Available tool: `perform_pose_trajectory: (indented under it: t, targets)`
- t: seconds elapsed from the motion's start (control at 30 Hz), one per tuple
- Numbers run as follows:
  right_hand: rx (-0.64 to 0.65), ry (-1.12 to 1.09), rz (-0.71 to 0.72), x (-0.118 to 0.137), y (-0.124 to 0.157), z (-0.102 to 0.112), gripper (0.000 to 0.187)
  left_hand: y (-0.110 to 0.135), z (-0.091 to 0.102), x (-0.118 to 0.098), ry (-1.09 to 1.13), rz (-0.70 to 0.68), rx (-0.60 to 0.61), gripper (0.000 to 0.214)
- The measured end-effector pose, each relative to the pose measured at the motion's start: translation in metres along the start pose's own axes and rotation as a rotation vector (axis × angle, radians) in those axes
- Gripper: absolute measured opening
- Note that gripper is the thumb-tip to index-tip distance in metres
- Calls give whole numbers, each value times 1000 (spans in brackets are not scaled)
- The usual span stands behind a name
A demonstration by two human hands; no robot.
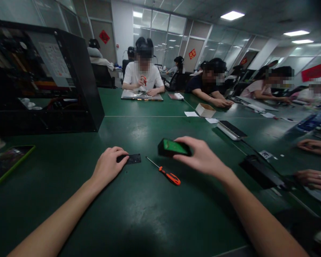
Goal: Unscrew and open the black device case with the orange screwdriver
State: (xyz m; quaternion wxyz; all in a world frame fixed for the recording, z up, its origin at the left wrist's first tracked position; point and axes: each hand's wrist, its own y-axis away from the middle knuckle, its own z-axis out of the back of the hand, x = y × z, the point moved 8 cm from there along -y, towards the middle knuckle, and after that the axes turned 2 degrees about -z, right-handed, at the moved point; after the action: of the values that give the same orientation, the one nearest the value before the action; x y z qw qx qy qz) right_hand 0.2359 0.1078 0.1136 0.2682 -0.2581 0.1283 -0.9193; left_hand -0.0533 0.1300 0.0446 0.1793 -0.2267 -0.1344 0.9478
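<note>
My right hand (200,155) grips a small black box with a green circuit board (173,145) showing in its open top, held above the table. The thumb is on the near side and the fingers are on the far side. My left hand (109,166) rests on the table, its thumb and fingers closed on the left end of a flat black cover plate (134,159). Between my hands lies a screwdriver (171,176) with an orange and black handle, its tip pointing up and left toward the plate.
A black computer case (88,82) with an open side stands at the left on the green table (139,217). A green-edged phone (10,164) lies before it. At right are a black adapter-like box (256,171), a power bank-like device (231,130) and a co-worker's hands (314,178).
</note>
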Motion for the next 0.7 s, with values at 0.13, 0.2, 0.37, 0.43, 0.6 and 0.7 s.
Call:
perform_pose_trajectory:
  t: [0.13, 0.2, 0.37, 0.43, 0.6, 0.7]
  targets:
    - [-288, 479, -260, -114, 22, 76, 47, 0, 1, -4, 8, -2, 20, 27]
    - [-343, 543, -380, -164, 42, 99, 38, 0, 2, -4, 23, -3, 7, 26]
    - [-364, 556, -605, -233, 89, 122, 44, 0, 7, 2, 109, 0, -60, 27]
    - [-342, 519, -651, -242, 98, 123, 55, 0, 10, 3, 144, 11, -79, 27]
    - [-407, 393, -620, -218, 75, 108, 54, 2, 15, -13, 234, 3, -141, 25]
    - [-409, 216, -465, -160, 37, 71, 55, 7, 12, -35, 319, -48, -167, 22]
